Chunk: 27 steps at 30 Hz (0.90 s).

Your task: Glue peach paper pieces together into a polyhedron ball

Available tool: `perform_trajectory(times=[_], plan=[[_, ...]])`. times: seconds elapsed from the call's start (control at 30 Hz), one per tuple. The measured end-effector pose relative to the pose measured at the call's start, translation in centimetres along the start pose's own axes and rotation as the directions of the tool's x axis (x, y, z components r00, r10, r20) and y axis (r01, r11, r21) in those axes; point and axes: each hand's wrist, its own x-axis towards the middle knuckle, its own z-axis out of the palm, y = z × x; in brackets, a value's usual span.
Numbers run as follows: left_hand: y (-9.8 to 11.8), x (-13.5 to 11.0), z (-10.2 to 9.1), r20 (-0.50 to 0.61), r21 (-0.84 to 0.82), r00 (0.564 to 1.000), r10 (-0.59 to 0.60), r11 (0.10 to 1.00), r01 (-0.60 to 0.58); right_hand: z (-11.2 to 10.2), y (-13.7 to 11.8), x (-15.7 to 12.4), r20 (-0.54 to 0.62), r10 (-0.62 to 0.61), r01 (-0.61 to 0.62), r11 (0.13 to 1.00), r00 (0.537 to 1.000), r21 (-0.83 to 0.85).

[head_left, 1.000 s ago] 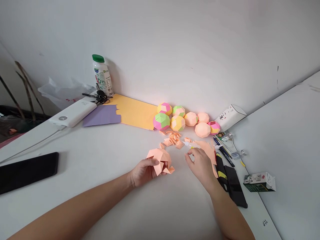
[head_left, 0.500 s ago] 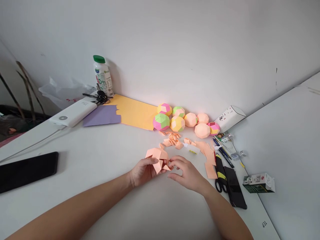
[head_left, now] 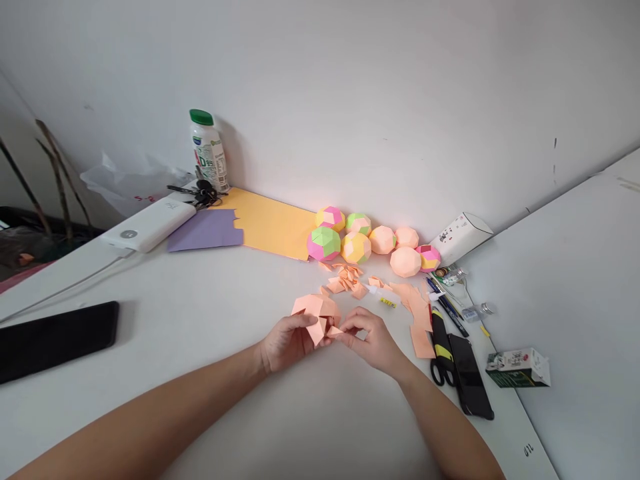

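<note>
My left hand (head_left: pixel 286 345) is closed on a part-open paper ball (head_left: pixel 316 308) made of folded peach paper, thumb on its near face. A gap shows on its right side. My right hand (head_left: pixel 373 340) pinches a small pointed peach paper flap (head_left: pixel 335 331) at that gap; whether the flap is joined to the ball I cannot tell. Just beyond lies a pile of small folded peach pieces (head_left: pixel 345 277). A white glue bottle (head_left: pixel 383 293) and peach paper strips (head_left: pixel 415 310) lie to the right of the pile.
Several finished paper balls (head_left: pixel 356 247) stand along the wall. At left are yellow paper (head_left: pixel 275 223), purple paper (head_left: pixel 207 230), a power bank (head_left: pixel 150 225), keys (head_left: pixel 204 192), a bottle (head_left: pixel 210 153) and a black phone (head_left: pixel 60 340). Scissors (head_left: pixel 443 347), another phone (head_left: pixel 470 377) and a small carton (head_left: pixel 519 368) lie at right.
My right thumb and fingers have come together on the small paper flap, where they were spread apart before. The left hand keeps its hold on the ball.
</note>
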Motion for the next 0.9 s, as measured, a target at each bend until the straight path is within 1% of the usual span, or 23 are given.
perform_trajectory(times=[0.07, 0.1, 0.13, 0.2, 0.27, 0.33, 0.4, 0.43, 0.47, 0.53, 0.73, 0.83, 0.9], plan=[[0.0, 0.0, 0.0, 0.0, -0.004, 1.0, -0.003, 1.0, 0.003, -0.1, 0.0, 0.2, 0.041, 0.12, -0.125, 0.981, 0.992, 0.146], [0.0, -0.1, 0.1, -0.001, -0.006, 1.0, -0.006, 1.0, 0.006, -0.2, 0.1, 0.3, 0.069, 0.17, -0.181, 0.954, 0.983, 0.238], [0.0, -0.1, 0.1, -0.002, -0.005, 1.0, -0.007, 1.0, 0.007, -0.3, 0.2, 0.4, 0.098, 0.209, -0.23, 0.913, 0.973, 0.338], [0.0, -0.1, 0.1, -0.004, -0.001, 1.0, -0.007, 1.0, 0.007, -0.4, 0.4, 0.7, 0.147, 0.255, -0.294, 0.794, 0.956, 0.532], [0.0, -0.1, 0.1, -0.003, 0.004, 1.0, 0.0, 1.0, 0.0, -0.4, 0.7, 1.0, 0.186, 0.268, -0.321, 0.657, 0.945, 0.683], [0.0, 0.0, 0.0, 0.002, 0.004, 1.0, 0.004, 1.0, -0.004, -0.3, 1.0, 1.1, 0.227, 0.253, -0.332, 0.534, 0.94, 0.778], [-0.2, 0.1, -0.2, 0.013, 0.011, 1.0, 0.007, 1.0, -0.007, -0.3, 1.1, 1.2, 0.243, 0.225, -0.322, 0.452, 0.944, 0.832], [-0.2, 0.1, -0.3, 0.02, 0.019, 1.0, 0.01, 1.0, -0.01, -0.3, 1.2, 1.3, 0.24, 0.21, -0.311, 0.43, 0.948, 0.848], [-0.3, 0.2, -0.4, 0.026, 0.029, 1.0, 0.011, 1.0, -0.011, -0.2, 1.2, 1.3, 0.23, 0.197, -0.294, 0.422, 0.953, 0.858], [-0.4, 0.2, -0.5, 0.038, 0.051, 0.999, 0.007, 0.999, -0.009, -0.2, 1.3, 1.4, 0.195, 0.174, -0.253, 0.434, 0.965, 0.865], [-0.6, 0.3, -0.8, 0.074, 0.105, 0.997, 0.011, 0.994, -0.019, -0.2, 1.3, 1.2, 0.113, 0.137, -0.169, 0.534, 0.984, 0.828], [-0.5, 0.3, -0.8, 0.069, 0.089, 0.997, -0.018, 0.996, 0.012, -0.2, 1.1, 1.0, 0.08, 0.137, -0.148, 0.625, 0.987, 0.767], [-0.5, 0.1, -0.6, 0.016, 0.064, 0.998, -0.067, 0.996, 0.066, -0.3, 0.9, 0.8, 0.062, 0.138, -0.142, 0.708, 0.989, 0.691]])
